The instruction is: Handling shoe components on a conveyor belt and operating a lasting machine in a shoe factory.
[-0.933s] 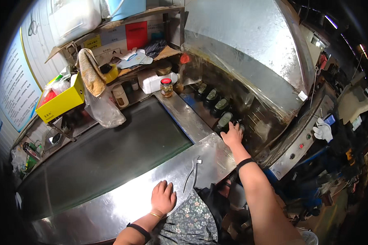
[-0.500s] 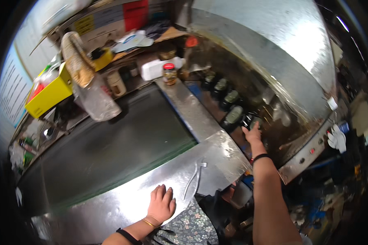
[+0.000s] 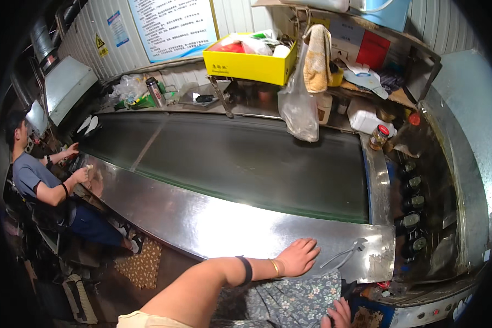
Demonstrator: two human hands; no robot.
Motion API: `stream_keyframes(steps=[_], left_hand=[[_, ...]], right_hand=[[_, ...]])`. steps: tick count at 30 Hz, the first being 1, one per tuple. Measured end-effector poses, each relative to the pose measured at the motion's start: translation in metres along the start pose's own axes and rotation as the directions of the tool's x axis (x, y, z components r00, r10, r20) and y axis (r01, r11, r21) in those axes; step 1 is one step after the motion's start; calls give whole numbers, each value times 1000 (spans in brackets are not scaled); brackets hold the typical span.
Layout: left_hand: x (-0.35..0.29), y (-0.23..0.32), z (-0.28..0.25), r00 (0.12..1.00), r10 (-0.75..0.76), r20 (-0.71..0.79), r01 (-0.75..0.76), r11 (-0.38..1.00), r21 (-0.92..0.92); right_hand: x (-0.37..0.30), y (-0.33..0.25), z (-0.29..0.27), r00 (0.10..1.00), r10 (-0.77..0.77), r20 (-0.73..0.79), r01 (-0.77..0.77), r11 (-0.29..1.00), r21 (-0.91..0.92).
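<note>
My left hand point(image 3: 298, 257) lies palm down on the shiny metal ledge point(image 3: 229, 221) along the conveyor belt, fingers stretched out. Just right of it, silver long-handled pliers point(image 3: 344, 255) rest on the same ledge. Low in the picture, my right hand point(image 3: 340, 315) is partly cut off beside my flowered apron point(image 3: 295, 299); its visible fingers are apart, with nothing seen in them. Past the ledge's right end stands a row of several black rounded pieces with grey-green tops point(image 3: 411, 220), apart from both hands; their kind is unclear.
The dark conveyor belt point(image 3: 246, 164) stretches leftward, with a white-and-black pair of items point(image 3: 87, 126) at its far end. A co-worker point(image 3: 44, 175) sits there. Behind the belt are a yellow box point(image 3: 249, 66), a hanging plastic bag point(image 3: 300, 115) and a red-lidded jar point(image 3: 378, 136).
My view has swung left, bringing the co-worker into sight. My right hand has drawn back from the row of black pieces to beside my apron. My left hand stays on the ledge.
</note>
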State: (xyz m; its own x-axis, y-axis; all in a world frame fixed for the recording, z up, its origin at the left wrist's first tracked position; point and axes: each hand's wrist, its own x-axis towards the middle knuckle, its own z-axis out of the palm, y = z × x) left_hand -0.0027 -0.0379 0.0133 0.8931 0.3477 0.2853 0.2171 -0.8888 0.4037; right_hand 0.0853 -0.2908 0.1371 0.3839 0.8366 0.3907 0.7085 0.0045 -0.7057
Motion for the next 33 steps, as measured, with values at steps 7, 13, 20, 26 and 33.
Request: stream_keyframes(steps=[7, 13, 20, 26, 33], left_hand=[[-5, 5, 1, 999, -40, 3, 40, 998, -39], [-10, -5, 15, 1000, -10, 7, 10, 997, -74], [-64, -67, -12, 935, 315, 160, -290, 944, -159], [-101, -77, -38, 953, 266, 143, -250, 961, -118], [-101, -70, -47, 968, 223, 118, -206, 969, -135]], right_hand=[[-21, 1, 51, 996, -81, -37, 51, 856, -515], [-38, 4, 57, 984, -130, -119, 50, 854, -518], [-47, 11, 66, 983, -124, -132, 32, 835, -549], [-52, 21, 65, 962, -221, -162, 93, 819, -566], [-45, 13, 66, 952, -236, -196, 108, 857, -503]])
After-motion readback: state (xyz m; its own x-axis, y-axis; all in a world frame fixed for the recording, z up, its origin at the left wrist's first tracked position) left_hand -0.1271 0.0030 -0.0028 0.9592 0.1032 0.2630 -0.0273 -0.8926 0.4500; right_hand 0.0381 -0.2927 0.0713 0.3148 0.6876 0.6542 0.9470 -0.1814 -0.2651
